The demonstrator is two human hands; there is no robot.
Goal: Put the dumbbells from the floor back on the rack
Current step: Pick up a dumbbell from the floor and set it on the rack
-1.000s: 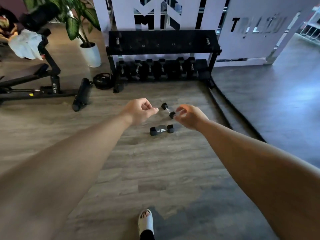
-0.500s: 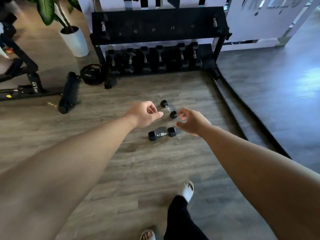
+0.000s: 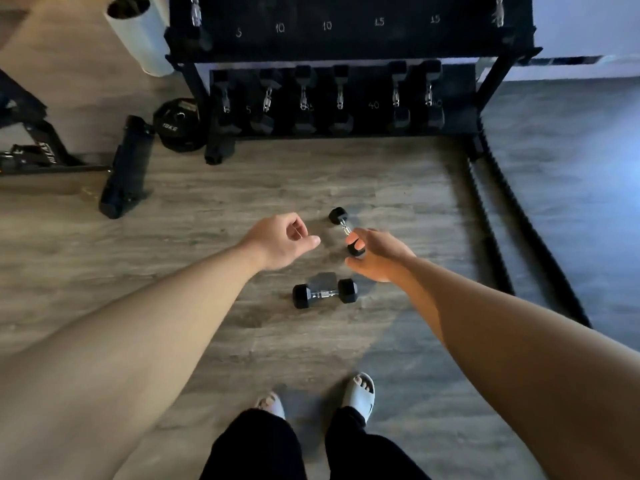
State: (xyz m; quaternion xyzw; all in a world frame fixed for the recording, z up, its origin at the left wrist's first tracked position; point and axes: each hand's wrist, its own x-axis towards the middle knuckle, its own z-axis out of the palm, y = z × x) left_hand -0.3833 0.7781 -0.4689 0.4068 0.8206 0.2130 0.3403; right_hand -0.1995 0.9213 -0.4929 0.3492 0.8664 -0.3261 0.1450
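Two hex dumbbells sit on the wood floor (image 3: 214,209), in front of the dumbbell rack (image 3: 346,32). Right hand (image 3: 377,258) is out over the far dumbbell (image 3: 337,216), fingers spread around its near head; whether it's actually touching, can't tell. Left hand (image 3: 280,240) hangs loosely curled, thumb out, holding nothing. The near dumbbell (image 3: 325,293) lies crosswise, free of both hands. White slides (image 3: 362,396) planted just behind it.

A gym: a dumbbell rack (image 3: 349,39), a weight plate (image 3: 178,124) and a bench (image 3: 38,147) on wood flooring
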